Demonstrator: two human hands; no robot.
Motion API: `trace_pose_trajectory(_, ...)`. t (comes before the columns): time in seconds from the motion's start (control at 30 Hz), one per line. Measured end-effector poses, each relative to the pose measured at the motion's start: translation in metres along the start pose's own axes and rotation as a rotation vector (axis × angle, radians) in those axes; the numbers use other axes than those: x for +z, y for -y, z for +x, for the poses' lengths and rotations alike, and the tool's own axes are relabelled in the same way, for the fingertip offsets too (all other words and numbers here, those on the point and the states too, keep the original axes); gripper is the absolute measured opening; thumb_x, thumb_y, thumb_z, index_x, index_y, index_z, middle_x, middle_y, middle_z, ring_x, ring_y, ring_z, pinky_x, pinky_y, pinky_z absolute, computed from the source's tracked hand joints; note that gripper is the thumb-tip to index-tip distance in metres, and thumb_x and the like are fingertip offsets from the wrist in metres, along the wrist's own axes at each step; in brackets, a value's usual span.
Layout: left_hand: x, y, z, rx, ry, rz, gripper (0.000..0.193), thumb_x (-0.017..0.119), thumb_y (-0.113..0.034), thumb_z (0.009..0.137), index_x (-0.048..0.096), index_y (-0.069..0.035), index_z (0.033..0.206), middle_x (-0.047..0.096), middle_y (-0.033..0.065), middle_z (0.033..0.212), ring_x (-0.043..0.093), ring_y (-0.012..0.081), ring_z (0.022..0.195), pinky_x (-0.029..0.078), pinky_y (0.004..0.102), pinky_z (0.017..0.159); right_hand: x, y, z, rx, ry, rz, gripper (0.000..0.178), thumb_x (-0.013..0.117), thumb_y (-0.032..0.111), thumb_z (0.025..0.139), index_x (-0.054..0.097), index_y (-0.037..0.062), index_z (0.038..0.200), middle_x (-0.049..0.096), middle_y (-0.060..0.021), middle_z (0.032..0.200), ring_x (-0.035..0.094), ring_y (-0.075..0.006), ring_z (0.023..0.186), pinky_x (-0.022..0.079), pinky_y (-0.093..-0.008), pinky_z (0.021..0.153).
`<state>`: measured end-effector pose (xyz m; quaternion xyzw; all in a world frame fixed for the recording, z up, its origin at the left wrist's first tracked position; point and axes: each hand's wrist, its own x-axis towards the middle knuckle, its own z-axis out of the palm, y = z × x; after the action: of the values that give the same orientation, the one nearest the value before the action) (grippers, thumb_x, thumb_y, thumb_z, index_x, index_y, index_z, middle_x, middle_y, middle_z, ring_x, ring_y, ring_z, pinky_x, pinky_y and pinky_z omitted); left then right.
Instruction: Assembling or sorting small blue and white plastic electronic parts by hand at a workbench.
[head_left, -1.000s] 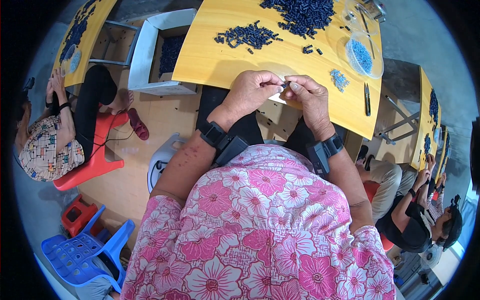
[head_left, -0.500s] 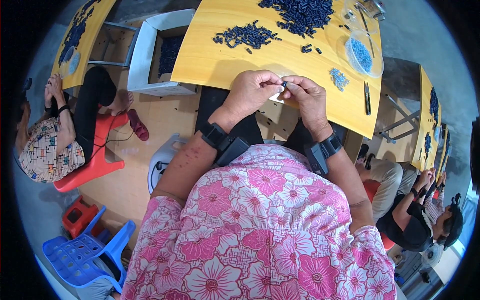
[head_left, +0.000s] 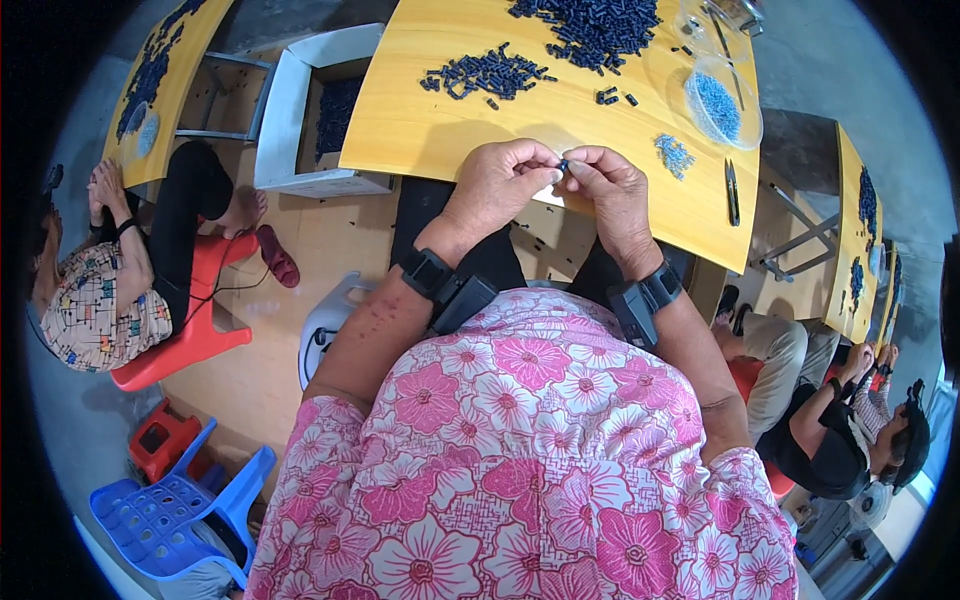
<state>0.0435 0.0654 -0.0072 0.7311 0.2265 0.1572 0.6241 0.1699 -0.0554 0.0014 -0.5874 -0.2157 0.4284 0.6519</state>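
Note:
Over the near edge of the wooden table [head_left: 420, 140], my left hand [head_left: 502, 183] and my right hand [head_left: 612, 190] meet fingertip to fingertip. Between them is a small dark part [head_left: 562, 165], pinched by the thumb and forefinger of each hand; its exact shape is mostly hidden. Beyond my hands lies a loose pile of small black cylindrical parts [head_left: 488, 74], with a larger heap of black parts [head_left: 600, 30] farther back. Tiny light-blue pieces [head_left: 673, 156] are scattered to the right of my right hand, near a clear bowl [head_left: 752, 128] of similar blue pieces.
Tweezers [head_left: 732, 193] lie near the table's right edge. At left stands a white box [head_left: 283, 125] holding dark parts. A blue plastic chair [head_left: 165, 520] and red stools [head_left: 165, 435] are at lower left. Other people sit at tables on both sides.
Both hands stay pinched together around the small dark part, with only slight finger movement. The view has shifted a little.

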Motion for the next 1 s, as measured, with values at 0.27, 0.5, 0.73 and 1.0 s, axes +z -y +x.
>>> trace_pose_trajectory(0.27, 0.0002, 0.0002, -0.0004, 0.018, 0.004, -0.027, 0.012, 0.062, -0.006, 0.087, 0.066, 0.001, 0.096, 0.068, 0.0038, 0.084, 0.061, 0.0065, 0.077, 0.049, 0.0212, 0.071, -0.003, -0.0002, 0.0004, -0.014, 0.062, 0.002, 0.014, 0.052, 0.004, 0.092, 0.062, 0.001, 0.1, 0.064, -0.0036, 0.085, 0.061, -0.0104, 0.078, 0.05, -0.0238, 0.074)
trace_pose_trajectory(0.5, -0.0008, 0.0007, -0.001, 0.025, 0.014, -0.024, 0.013, 0.061, -0.007, 0.087, 0.066, 0.001, 0.096, 0.068, 0.0036, 0.084, 0.061, 0.0062, 0.076, 0.049, 0.0211, 0.071, -0.0031, 0.0018, 0.0021, -0.057, 0.098, -0.136, 0.016, 0.048, 0.006, 0.094, 0.061, -0.0002, 0.1, 0.063, -0.0031, 0.09, 0.061, -0.0094, 0.081, 0.049, -0.0229, 0.075)
trace_pose_trajectory(0.73, 0.0027, 0.0042, 0.0002, 0.049, -0.049, -0.042, 0.013, 0.065, -0.011, 0.081, 0.068, -0.002, 0.089, 0.069, 0.0046, 0.076, 0.062, 0.0097, 0.067, 0.051, 0.0242, 0.064, -0.0026, 0.0022, 0.0016, -0.054, 0.088, -0.129, 0.016, 0.048, 0.006, 0.094, 0.061, 0.0, 0.1, 0.063, -0.0032, 0.091, 0.061, -0.009, 0.081, 0.049, -0.0221, 0.075)
trace_pose_trajectory(1.0, 0.0029, 0.0059, 0.001, 0.041, -0.057, -0.028, 0.013, 0.068, -0.012, 0.08, 0.069, -0.003, 0.088, 0.068, 0.0054, 0.074, 0.061, 0.0103, 0.064, 0.051, 0.0247, 0.062, -0.0035, 0.0026, 0.003, -0.057, 0.089, -0.21, 0.015, 0.049, 0.007, 0.094, 0.062, 0.0014, 0.099, 0.063, -0.0015, 0.087, 0.06, -0.0069, 0.081, 0.05, -0.0209, 0.073)
